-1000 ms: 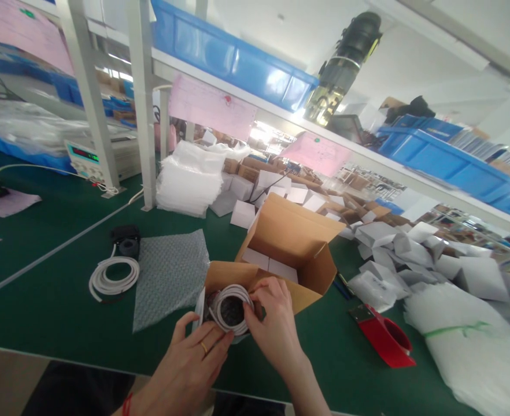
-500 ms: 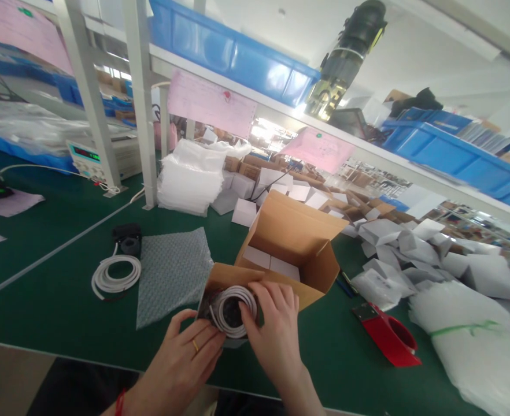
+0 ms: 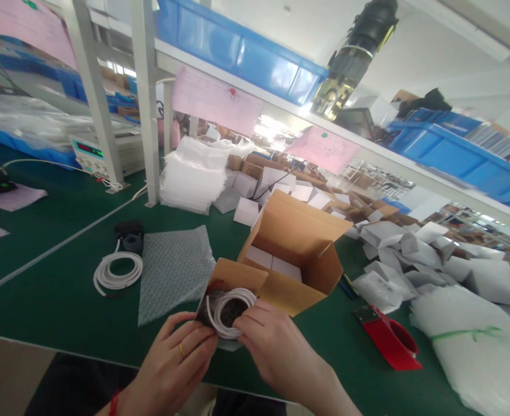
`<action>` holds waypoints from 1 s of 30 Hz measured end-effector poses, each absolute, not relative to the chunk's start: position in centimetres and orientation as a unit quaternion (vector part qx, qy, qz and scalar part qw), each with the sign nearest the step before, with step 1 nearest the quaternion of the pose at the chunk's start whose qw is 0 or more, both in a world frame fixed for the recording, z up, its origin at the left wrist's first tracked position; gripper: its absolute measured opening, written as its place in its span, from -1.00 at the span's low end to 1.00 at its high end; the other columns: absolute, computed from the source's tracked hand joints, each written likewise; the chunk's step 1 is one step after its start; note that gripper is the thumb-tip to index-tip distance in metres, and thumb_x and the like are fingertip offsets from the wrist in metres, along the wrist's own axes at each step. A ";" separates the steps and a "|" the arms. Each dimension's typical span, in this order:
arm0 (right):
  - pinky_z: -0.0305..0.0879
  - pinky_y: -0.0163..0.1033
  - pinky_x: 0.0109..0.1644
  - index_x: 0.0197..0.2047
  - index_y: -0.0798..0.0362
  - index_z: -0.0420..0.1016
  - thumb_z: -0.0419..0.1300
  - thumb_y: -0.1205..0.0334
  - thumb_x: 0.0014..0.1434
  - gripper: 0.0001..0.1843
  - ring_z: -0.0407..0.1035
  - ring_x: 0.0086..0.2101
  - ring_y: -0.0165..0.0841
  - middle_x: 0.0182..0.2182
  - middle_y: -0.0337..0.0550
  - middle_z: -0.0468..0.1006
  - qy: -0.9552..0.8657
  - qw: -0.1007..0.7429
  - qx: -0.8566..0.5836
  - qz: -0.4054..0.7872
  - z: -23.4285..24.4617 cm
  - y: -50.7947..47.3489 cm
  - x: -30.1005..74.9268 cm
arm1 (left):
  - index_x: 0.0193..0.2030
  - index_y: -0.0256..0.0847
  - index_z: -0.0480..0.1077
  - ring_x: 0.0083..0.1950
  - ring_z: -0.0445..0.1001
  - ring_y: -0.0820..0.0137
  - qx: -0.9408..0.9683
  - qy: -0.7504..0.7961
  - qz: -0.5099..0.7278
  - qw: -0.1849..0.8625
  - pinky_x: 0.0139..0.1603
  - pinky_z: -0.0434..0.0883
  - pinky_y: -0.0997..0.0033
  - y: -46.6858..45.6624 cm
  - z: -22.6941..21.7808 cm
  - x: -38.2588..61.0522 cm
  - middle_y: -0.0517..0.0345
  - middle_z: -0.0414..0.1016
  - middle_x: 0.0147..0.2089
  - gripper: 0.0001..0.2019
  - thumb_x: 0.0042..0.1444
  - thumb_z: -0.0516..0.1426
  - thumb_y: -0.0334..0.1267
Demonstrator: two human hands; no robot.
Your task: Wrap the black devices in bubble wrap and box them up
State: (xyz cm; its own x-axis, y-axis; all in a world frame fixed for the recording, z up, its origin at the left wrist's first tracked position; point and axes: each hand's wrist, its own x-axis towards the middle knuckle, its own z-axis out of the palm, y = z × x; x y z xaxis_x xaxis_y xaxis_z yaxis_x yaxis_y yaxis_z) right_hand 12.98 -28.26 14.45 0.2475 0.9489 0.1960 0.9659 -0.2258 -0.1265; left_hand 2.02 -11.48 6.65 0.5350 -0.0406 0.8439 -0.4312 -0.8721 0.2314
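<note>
Low in front of me stands a small open box (image 3: 241,275), its brown flap raised. A coil of white cable (image 3: 237,293) sits in its mouth, over something dark that I cannot make out. My left hand (image 3: 179,352) is closed around the near left side of the box. With bent fingers, my right hand (image 3: 272,341) grips the right side of the coil. Left of the box lies a bubble-wrap bag (image 3: 174,274). Beyond that is a black device (image 3: 130,236) with its own coiled white cable (image 3: 103,271).
Behind the small box stands an open carton (image 3: 305,225) with white boxes (image 3: 285,267) inside. A red tape dispenser (image 3: 387,344) and a tied bundle of white sheets (image 3: 489,370) lie to the right. Many white boxes (image 3: 489,277) are piled behind. A shelf with blue bins (image 3: 237,49) crosses above.
My right hand has shifted down and turned, its fingers now bunched on the coil's lower right side. The coil's upper part shows more. My left hand has barely moved on the box.
</note>
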 end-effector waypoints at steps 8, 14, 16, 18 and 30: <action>0.30 -0.21 -0.33 -0.32 0.04 0.49 0.03 0.47 0.27 -0.74 0.44 -0.40 -0.28 -0.41 -0.14 0.57 -0.538 0.213 -0.805 -0.128 11.8 -26.8 11.5 | -0.10 -0.18 0.53 -0.17 0.57 0.47 0.826 -0.137 0.463 0.291 0.27 0.25 0.28 -12.1 5.8 1.9 0.20 0.65 -0.21 -0.77 0.38 0.04 -0.46; 0.32 -0.28 -0.34 -0.32 0.02 0.54 0.07 0.50 0.18 -0.74 0.50 -0.36 -0.31 -0.32 -0.14 0.58 -0.526 0.177 -0.831 -0.033 11.6 -26.8 11.1 | -0.09 -0.20 0.52 -0.23 0.56 0.49 0.832 -0.167 0.447 0.283 0.25 0.24 0.34 -11.5 7.0 1.6 0.23 0.64 -0.25 -0.78 0.37 0.04 -0.46; 0.36 -0.29 -0.27 -0.27 0.04 0.55 0.07 0.52 0.19 -0.73 0.52 -0.30 -0.31 -0.26 -0.12 0.59 -0.522 0.174 -0.835 0.006 12.2 -26.9 11.1 | -0.06 -0.22 0.51 -0.21 0.56 0.49 0.838 -0.173 0.440 0.271 0.28 0.20 0.35 -11.3 7.0 1.5 0.21 0.64 -0.22 -0.77 0.36 0.03 -0.49; 0.37 -0.28 -0.24 -0.24 0.06 0.56 0.08 0.53 0.17 -0.73 0.52 -0.27 -0.29 -0.24 -0.10 0.59 -0.509 0.162 -0.845 0.036 12.5 -26.8 11.1 | -0.02 -0.24 0.49 -0.16 0.56 0.47 0.850 -0.176 0.423 0.261 0.33 0.14 0.33 -11.2 6.7 1.3 0.18 0.64 -0.18 -0.75 0.34 0.03 -0.51; 0.40 -0.21 -0.14 -0.26 0.12 0.56 0.07 0.54 0.22 -0.74 0.51 -0.20 -0.22 -0.24 -0.02 0.61 -0.496 0.156 -0.852 0.062 11.8 -26.1 11.2 | -0.01 -0.25 0.50 -0.06 0.54 0.44 0.852 -0.183 0.443 0.212 0.24 0.28 0.34 -10.8 6.3 0.9 0.13 0.63 -0.13 -0.69 0.30 0.01 -0.58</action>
State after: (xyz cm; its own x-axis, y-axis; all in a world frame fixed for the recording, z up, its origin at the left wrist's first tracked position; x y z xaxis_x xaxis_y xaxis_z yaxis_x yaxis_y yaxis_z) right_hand 11.23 -26.11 11.81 0.4998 0.8648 0.0490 0.8262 -0.4590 -0.3267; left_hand 0.87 -10.79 6.31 0.5409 -0.1242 0.8319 -0.5003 -0.8425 0.1995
